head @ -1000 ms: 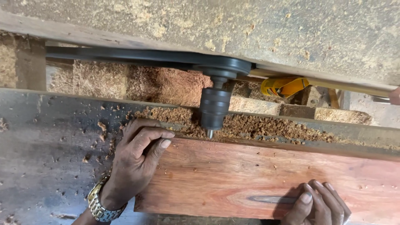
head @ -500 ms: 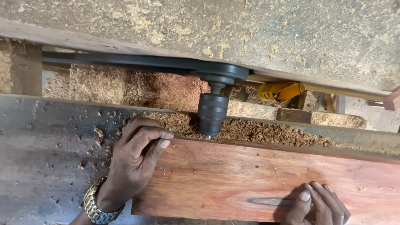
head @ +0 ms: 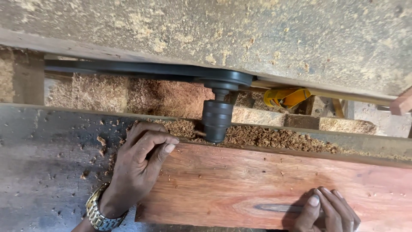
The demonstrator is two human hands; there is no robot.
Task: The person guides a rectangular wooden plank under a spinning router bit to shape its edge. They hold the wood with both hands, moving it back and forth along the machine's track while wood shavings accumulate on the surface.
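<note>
A reddish wooden board [head: 257, 189] lies flat on a grey metal machine table [head: 47, 163]. My left hand [head: 139, 165], with a gold wristwatch, grips the board's left end, fingers curled over its far corner. At the bottom right, my right hand [head: 328, 210] presses flat on the near edge of the board. A dark drill chuck [head: 216, 120] points into the board's far edge, its bit hidden in the wood. Above the chuck, a black belt [head: 128, 68] runs to a pulley [head: 227, 79].
Sawdust [head: 274, 137] is heaped along the board's far edge and behind the table. A dusty grey slab [head: 214, 30] overhangs the top of the view. A yellow object [head: 285, 96] lies behind the chuck at the right.
The board and both hands have shifted toward the chuck, and the bit tip seen earlier is now buried in the board's edge.
</note>
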